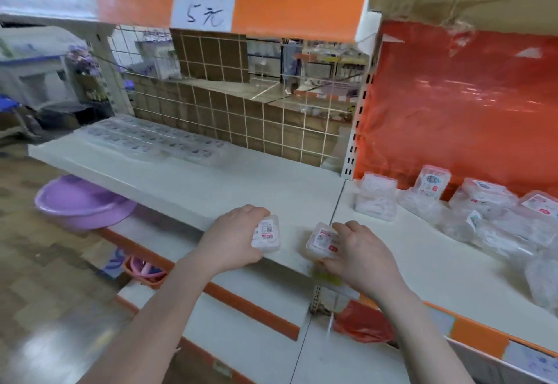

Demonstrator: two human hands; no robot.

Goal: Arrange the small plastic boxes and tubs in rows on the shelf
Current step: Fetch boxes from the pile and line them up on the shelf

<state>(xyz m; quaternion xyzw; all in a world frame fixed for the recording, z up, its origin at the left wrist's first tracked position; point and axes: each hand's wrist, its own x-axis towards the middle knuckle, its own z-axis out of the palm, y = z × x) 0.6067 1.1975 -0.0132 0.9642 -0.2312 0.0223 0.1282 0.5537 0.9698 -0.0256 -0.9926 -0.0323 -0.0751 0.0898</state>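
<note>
hands each grip a box at the shelf (193, 184) edge: left hand (234, 234) on left box (267, 234), right hand (356, 250) on right box (321, 240), seemingly.

label print (266, 231) unreadable | right-edge tubs (543, 281) blurred, cropped

We're in a shop: a white metal shelf (187, 184) with orange edge strips, and above it a handwritten price sign (203, 12) reading "5元". Behind the shelf runs a wire grid back panel (271, 130); to its right, packaged plastic boxes (483, 199) are heaped; below it sits a purple basin (78, 202).
</note>
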